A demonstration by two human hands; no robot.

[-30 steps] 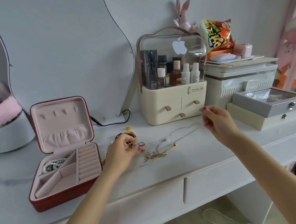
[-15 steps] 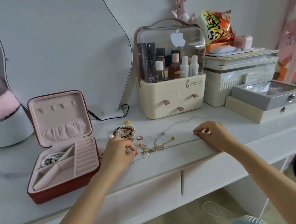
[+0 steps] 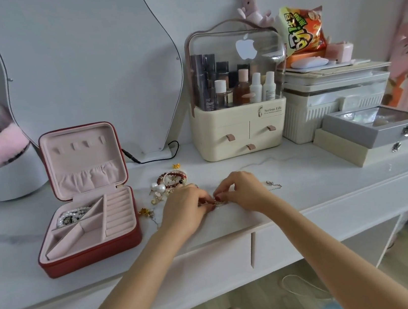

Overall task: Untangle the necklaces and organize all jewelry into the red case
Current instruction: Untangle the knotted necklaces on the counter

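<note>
The red case (image 3: 92,257) stands open at the left of the white table, with a pearl piece (image 3: 72,215) in its back left compartment. My left hand (image 3: 184,208) and my right hand (image 3: 244,191) meet at the table's middle, both pinching a tangle of thin necklace chains (image 3: 217,202). One chain end (image 3: 274,184) trails out to the right of my right hand. A thin pale chain (image 3: 263,161) lies behind my hands. Red bead bracelets (image 3: 172,178), pearl earrings (image 3: 158,187) and small gold pieces (image 3: 145,211) lie between the case and my hands.
A cream cosmetics organiser (image 3: 241,128) with a clear lid stands behind my hands. Stacked storage boxes (image 3: 373,132) fill the back right. A wavy mirror (image 3: 87,66) leans on the wall, its black cable (image 3: 156,155) on the table. A white pot (image 3: 8,177) sits far left.
My right hand came down from above the table and moved left to meet my left hand. Both hands now pinch the chains together at the middle.
</note>
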